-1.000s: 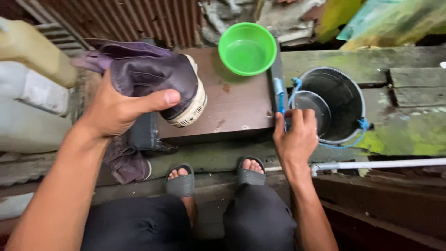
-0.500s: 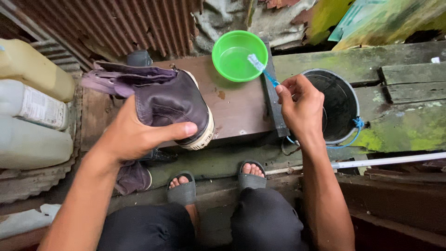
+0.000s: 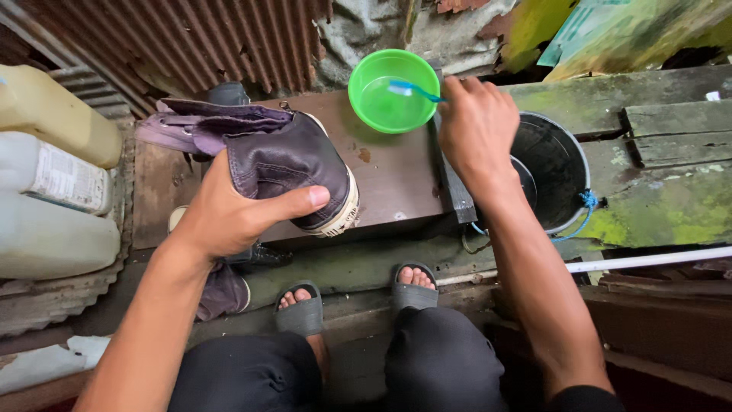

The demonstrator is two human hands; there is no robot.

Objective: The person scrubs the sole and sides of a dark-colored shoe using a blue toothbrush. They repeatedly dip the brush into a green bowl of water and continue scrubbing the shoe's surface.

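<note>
Right hand (image 3: 476,126) has swung its toothbrush (image 3: 415,91) from the bucket (image 3: 560,164) into the green bowl (image 3: 393,91), fingers pinching the light, stiff handle. Left hand (image 3: 236,214) clamps the soft purple shoe (image 3: 286,164) mid-frame; best held at its firm sole.

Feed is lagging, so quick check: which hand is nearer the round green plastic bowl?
Right. The right hand sits at the round green plastic bowl rim, dipping a blue toothbrush inside. The left hand grips the dark purple high-top shoe, farther off.

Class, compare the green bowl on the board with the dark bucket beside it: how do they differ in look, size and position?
The green bowl is bright, shallow and small; the dark bucket is blackish, deeper and wider. The green bowl sits on the brown board; the dark bucket stands lower, beside it. The toothbrush in the right hand reaches into the green bowl, not the dark bucket. Both are round and open-topped.
</note>
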